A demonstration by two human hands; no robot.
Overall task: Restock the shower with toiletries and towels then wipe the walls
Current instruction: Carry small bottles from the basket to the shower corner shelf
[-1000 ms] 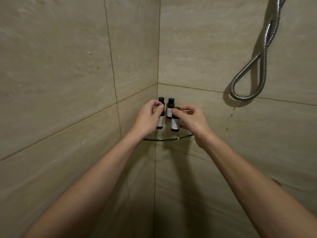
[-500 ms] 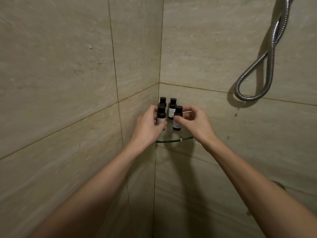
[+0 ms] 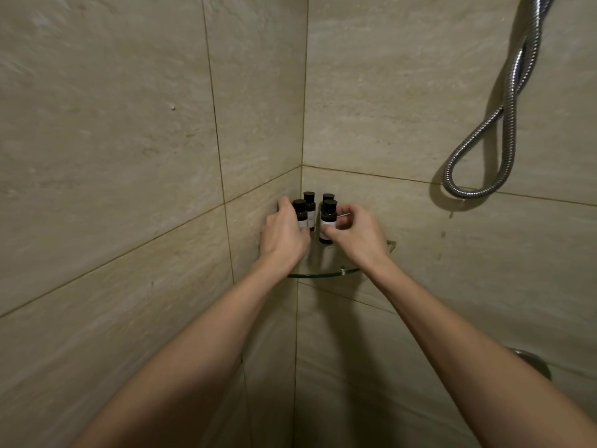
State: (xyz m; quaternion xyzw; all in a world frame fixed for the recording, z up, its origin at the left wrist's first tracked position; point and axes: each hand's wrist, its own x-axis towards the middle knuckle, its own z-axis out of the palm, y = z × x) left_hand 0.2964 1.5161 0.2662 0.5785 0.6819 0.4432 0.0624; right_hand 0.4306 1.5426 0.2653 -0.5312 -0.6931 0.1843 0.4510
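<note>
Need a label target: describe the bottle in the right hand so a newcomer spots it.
Go to the tiled corner left of the looped hose, where four small dark bottles cluster at a glass shelf. The target bottle is front right, the only one pinched by the right hand; the left hand holds the front left bottle.

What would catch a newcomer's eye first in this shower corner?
Two bare hands meet in the tiled corner at a clear glass corner shelf. The left hand grips the front-left small dark brown bottle with a black cap, and the right hand pinches the front-right bottle, with two more like them behind. On the right wall hangs a looped silver metal shower hose.
</note>
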